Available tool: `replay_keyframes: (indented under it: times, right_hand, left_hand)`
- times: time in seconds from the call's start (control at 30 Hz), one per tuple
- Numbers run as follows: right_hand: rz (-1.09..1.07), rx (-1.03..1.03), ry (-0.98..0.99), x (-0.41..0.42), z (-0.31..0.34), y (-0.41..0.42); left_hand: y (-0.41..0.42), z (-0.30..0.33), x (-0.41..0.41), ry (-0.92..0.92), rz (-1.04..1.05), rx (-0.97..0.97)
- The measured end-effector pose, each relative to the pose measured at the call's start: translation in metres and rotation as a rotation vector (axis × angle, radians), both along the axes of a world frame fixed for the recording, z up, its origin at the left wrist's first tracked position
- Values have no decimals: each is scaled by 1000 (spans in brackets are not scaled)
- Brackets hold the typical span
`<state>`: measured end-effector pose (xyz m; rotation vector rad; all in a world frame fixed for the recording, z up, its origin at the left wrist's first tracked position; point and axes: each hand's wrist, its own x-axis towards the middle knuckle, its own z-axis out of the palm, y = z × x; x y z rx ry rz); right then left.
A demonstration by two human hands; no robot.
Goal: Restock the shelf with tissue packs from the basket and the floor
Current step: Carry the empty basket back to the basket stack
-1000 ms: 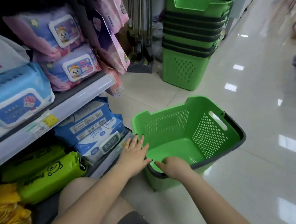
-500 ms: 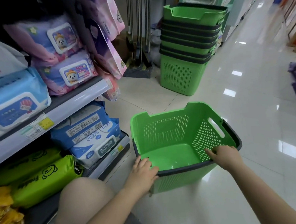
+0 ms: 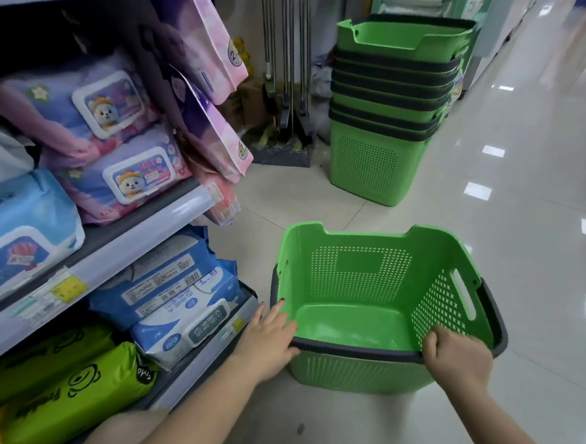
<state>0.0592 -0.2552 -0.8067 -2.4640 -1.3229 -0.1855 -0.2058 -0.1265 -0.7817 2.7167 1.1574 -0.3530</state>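
Nearest, at basket rim: right hand (image 3: 456,356) clamped on the dark near rim; left hand (image 3: 269,340) flat, fingers apart, against the left corner
Basket (image 3: 376,323): green, upright on floor, no tissue packs visible inside
Shelf (image 3: 148,237), left: blue tissue packs (image 3: 172,297) stacked on lower tier
Farther: stacked baskets (image 3: 394,112)
Risk: one-sided pull could tip the light basket or knock it against the shelf edge

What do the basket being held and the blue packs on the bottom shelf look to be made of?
Basket: looks like moulded green plastic, matte, with punched holes and a dark grey rim. Blue packs: apparently thin glossy plastic film, wrinkled, with printed labels.
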Motion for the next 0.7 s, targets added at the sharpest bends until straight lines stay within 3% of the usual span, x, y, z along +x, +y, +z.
replay_keyframes:
  times: [0.3, 0.7]
  right_hand:
    - [-3, 77, -119, 10, -20, 7]
    - [-83, 28, -135, -3, -18, 15]
  left_hand:
    - [16, 0, 5, -15, 35, -87]
    - [36, -1, 4, 32, 29, -100]
